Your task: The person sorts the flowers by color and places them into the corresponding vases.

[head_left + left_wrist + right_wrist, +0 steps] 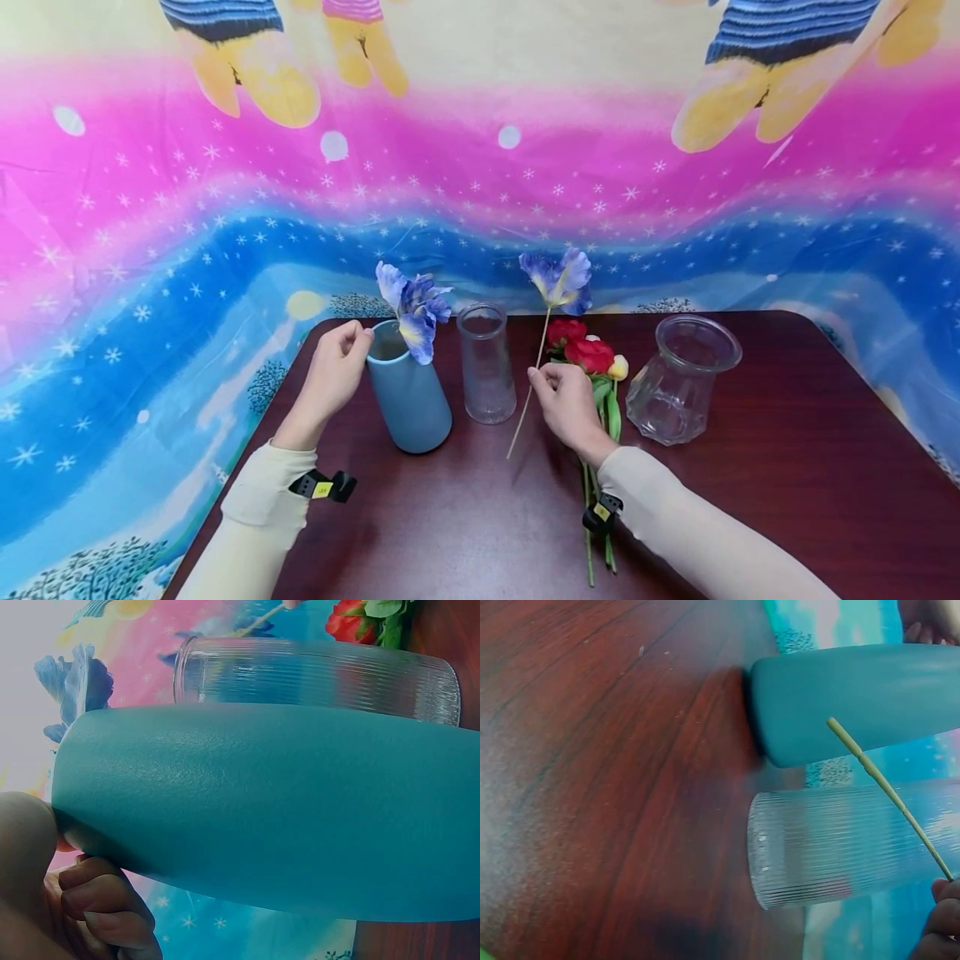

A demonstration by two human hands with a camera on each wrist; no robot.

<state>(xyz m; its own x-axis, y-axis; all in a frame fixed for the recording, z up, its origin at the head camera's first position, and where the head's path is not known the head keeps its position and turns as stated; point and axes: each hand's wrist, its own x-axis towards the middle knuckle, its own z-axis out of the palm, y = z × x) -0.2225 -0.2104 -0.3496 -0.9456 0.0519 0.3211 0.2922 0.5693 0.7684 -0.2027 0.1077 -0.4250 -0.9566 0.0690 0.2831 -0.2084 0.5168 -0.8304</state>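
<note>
My left hand (333, 371) pinches the rim of a blue-grey vase (411, 408) between thumb and fingers. One blue-purple iris (420, 308) stands in that vase, its bloom leaning over the right side of the mouth. With its fingertips my right hand (570, 408) holds a second iris (558, 279) by its thin stem (885, 784). The bloom is up and the stem's lower end hangs free above the table. In the head view a ribbed clear glass vase (487, 375) stands between the blue-grey vase and this stem.
Red and pale-yellow flowers (592, 354) with green stems lie on the dark wooden table (450, 525), partly under my right forearm. A wide-mouthed faceted glass vase (675, 392) stands to their right. Behind the table hangs a colourful printed cloth (450, 175).
</note>
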